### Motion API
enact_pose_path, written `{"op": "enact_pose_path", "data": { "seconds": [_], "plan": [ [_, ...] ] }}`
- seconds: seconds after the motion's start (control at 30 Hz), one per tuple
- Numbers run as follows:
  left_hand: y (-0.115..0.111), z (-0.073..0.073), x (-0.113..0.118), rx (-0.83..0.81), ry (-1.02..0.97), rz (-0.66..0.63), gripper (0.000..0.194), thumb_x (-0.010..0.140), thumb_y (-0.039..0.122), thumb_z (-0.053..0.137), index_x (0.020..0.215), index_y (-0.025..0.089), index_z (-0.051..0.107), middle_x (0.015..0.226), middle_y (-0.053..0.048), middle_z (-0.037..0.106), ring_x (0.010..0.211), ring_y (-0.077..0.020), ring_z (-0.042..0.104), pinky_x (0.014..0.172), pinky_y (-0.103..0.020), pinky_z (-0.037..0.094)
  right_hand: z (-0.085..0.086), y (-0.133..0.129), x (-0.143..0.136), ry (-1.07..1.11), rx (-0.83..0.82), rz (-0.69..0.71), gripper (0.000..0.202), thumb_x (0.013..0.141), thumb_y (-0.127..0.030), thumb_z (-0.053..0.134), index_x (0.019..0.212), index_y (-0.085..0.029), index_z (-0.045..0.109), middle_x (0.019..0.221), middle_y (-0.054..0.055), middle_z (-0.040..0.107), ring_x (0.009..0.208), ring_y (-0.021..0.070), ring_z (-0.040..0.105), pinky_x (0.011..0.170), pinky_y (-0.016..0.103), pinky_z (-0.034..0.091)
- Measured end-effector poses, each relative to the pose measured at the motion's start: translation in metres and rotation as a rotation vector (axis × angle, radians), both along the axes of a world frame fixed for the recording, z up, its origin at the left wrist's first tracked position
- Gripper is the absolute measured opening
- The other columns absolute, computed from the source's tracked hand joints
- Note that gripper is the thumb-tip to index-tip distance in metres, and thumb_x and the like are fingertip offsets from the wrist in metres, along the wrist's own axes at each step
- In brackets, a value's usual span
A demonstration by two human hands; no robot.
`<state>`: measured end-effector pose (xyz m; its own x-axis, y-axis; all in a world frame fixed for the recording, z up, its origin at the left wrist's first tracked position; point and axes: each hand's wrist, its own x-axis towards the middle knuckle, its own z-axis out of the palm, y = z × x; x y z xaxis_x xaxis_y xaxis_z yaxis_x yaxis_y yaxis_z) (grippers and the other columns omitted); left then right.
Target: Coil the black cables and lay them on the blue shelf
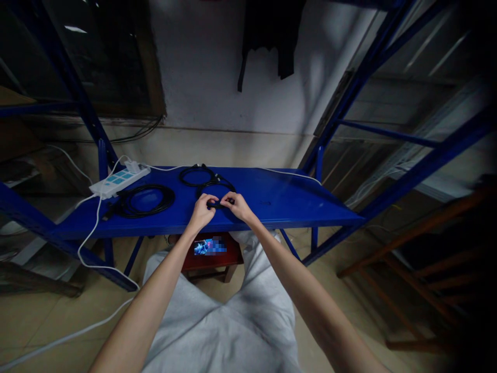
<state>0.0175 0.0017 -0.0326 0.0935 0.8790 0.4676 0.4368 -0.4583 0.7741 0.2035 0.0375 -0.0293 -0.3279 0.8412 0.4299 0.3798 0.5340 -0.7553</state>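
Note:
Both of my hands are close together over the front middle of a blue metal shelf (287, 199). My left hand (202, 210) pinches a black cable (218, 205) near the shelf's front edge. On the other side, my right hand (237, 205) grips the same cable, its fingers closed around it. Part of the cable loops away behind my hands. Just beyond lies a coiled black cable (189, 183), and whether it joins the held one I cannot tell. Another coiled black cable (171, 192) rests to the left.
A white power strip (119, 179) with a plugged-in adapter lies at the shelf's left end, its white cord hanging to the floor. Blue uprights frame both sides. Under the shelf, a lit phone (209, 246) lies on a reddish stool (235, 255). A wooden chair (404, 295) stands right.

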Motion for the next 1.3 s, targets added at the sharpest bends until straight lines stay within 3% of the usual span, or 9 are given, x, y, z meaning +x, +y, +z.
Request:
{"op": "enact_pose_path", "data": {
  "seconds": [0.17, 0.43, 0.9, 1.0, 1.17, 1.3],
  "plan": [
    [0.0, -0.003, 0.004, 0.008, 0.084, 0.031, 0.033, 0.069, 0.005, 0.064, 0.095, 0.022, 0.075, 0.096, -0.003, 0.067, 0.094, -0.0206, 0.064, 0.092, -0.037, 0.052, 0.002, -0.001, 0.0, -0.004, -0.018, -0.008, 0.011, 0.084, -0.028, 0.071, 0.083, -0.018, 0.074, 0.086, 0.005, 0.072, 0.082, 0.0184, 0.062, 0.077, 0.03, 0.043],
    [0.003, -0.007, 0.004, 0.026, 0.122, 0.075, 0.011, 0.077, 0.017, 0.073, 0.087, 0.021, 0.074, 0.093, -0.005, 0.068, 0.091, -0.0203, 0.064, 0.09, -0.037, 0.052, 0.002, -0.002, 0.0, 0.004, -0.002, -0.006, 0.011, 0.084, -0.029, 0.07, 0.081, -0.018, 0.073, 0.085, 0.005, 0.072, 0.082, 0.0188, 0.062, 0.077, 0.031, 0.043],
    [0.003, -0.007, 0.003, 0.031, 0.103, 0.06, 0.013, 0.078, 0.011, 0.069, 0.086, 0.02, 0.074, 0.09, -0.004, 0.067, 0.087, -0.0186, 0.064, 0.086, -0.035, 0.052, 0.0, 0.0, -0.001, 0.04, -0.027, -0.047, 0.016, 0.085, -0.034, 0.067, 0.081, -0.019, 0.069, 0.084, 0.005, 0.071, 0.079, 0.0184, 0.06, 0.075, 0.031, 0.044],
    [-0.001, -0.004, 0.004, 0.038, 0.156, 0.083, 0.014, 0.078, 0.012, 0.069, 0.086, 0.022, 0.074, 0.09, -0.004, 0.068, 0.091, -0.0212, 0.062, 0.089, -0.037, 0.05, -0.004, 0.004, 0.005, 0.103, 0.0, -0.155, 0.019, 0.086, -0.037, 0.065, 0.082, -0.019, 0.067, 0.086, 0.006, 0.07, 0.079, 0.019, 0.06, 0.076, 0.031, 0.046],
    [-0.004, 0.001, 0.003, 0.016, 0.309, 0.105, 0.021, 0.078, 0.018, 0.073, 0.098, 0.026, 0.073, 0.106, -0.008, 0.068, 0.113, -0.0322, 0.055, 0.096, -0.048, 0.043, -0.016, 0.012, 0.019, 0.26, 0.031, -0.609, 0.022, 0.093, -0.038, 0.05, 0.084, -0.021, 0.061, 0.084, 0.008, 0.066, 0.08, 0.0234, 0.059, 0.076, 0.034, 0.045],
    [0.003, 0.01, -0.007, 0.029, 0.491, 0.074, 0.014, 0.081, 0.025, 0.076, 0.093, 0.023, 0.069, 0.115, -0.011, 0.063, 0.125, -0.036, 0.048, 0.099, -0.05, 0.04, -0.021, 0.014, 0.021, 0.226, 0.085, -0.627, 0.015, 0.093, -0.035, 0.049, 0.09, -0.023, 0.058, 0.09, 0.009, 0.066, 0.088, 0.0253, 0.059, 0.078, 0.035, 0.046]
  ]
}}
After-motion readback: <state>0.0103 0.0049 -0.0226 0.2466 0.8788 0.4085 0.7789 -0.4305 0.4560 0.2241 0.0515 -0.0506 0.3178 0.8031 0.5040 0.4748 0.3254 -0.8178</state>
